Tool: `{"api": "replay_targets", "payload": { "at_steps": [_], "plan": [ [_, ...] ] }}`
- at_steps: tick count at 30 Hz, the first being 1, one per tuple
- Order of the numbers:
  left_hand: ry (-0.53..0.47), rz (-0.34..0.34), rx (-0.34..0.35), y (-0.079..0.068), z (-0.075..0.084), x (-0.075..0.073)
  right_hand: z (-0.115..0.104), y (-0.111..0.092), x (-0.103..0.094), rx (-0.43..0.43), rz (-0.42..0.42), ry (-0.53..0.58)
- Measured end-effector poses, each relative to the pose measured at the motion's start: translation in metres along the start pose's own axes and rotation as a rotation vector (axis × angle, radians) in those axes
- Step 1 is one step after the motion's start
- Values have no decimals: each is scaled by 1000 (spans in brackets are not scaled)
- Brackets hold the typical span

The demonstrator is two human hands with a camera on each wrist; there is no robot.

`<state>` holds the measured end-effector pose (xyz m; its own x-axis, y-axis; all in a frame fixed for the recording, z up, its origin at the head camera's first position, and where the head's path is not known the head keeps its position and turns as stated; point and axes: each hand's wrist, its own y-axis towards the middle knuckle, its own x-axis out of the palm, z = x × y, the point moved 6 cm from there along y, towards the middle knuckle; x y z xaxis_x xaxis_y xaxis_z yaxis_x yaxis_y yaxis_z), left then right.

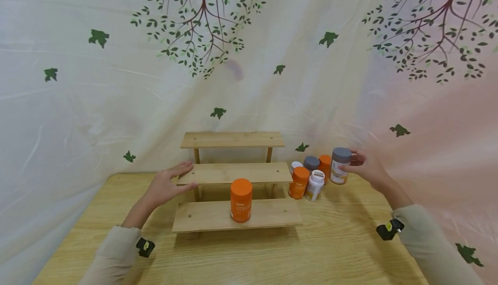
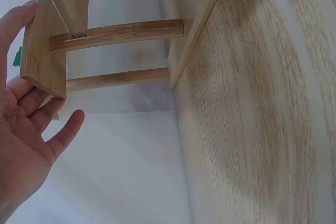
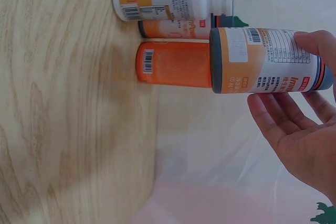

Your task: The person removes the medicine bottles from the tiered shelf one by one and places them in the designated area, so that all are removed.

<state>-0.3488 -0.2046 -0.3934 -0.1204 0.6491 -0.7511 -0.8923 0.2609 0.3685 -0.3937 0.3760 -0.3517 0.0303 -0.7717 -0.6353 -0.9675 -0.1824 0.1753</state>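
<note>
At the middle tier of a three-tier wooden display shelf (image 1: 235, 173), my left hand (image 1: 165, 186) grips the left end of the board, thumb along its front edge. The left wrist view shows that hand (image 2: 29, 140) with fingers round the board's end (image 2: 44, 61). My right hand (image 1: 367, 170) holds a grey-lidded supplement bottle (image 1: 339, 167) upright, thumb on one side and fingers on the other. Its white and orange label (image 3: 268, 61) faces the right wrist camera, and the bottle is raised off the table. An orange bottle (image 1: 241, 200) stands on the lowest tier.
Right of the shelf several bottles cluster on the wooden table (image 1: 334, 233): an orange one (image 1: 298, 183), a white one (image 1: 314, 185), another grey-lidded one (image 1: 311, 163) and more behind. A pale curtain (image 1: 249, 99) with leaf prints hangs behind the table.
</note>
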Motion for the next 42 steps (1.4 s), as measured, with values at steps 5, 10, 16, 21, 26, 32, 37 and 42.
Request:
{"api": "replay_targets", "payload": {
  "at_steps": [5, 10, 16, 21, 26, 32, 37, 42],
  "plan": [
    [4, -1, 2, 0, 0, 0, 12, 1, 7, 18, -18, 22],
    [6, 5, 7, 0, 0, -1, 22, 1, 13, 20, -23, 37],
    [4, 9, 0, 0, 0, -1, 32, 1, 20, 11, -26, 62],
    [-10, 7, -3, 0, 0, -1, 36, -2, 25, 1, -29, 101],
    [-17, 3, -6, -1, 0, 0, 42, -3, 32, 18, -53, 99],
    [-18, 7, -1, -1, 1, -1, 48, -4, 38, 37, -59, 89],
    [-22, 10, 4, -1, 1, -1, 51, -3, 40, 35, -61, 91],
    [-24, 13, 5, -1, 1, -1, 49, -3, 42, 3, -50, 100]
  ]
}}
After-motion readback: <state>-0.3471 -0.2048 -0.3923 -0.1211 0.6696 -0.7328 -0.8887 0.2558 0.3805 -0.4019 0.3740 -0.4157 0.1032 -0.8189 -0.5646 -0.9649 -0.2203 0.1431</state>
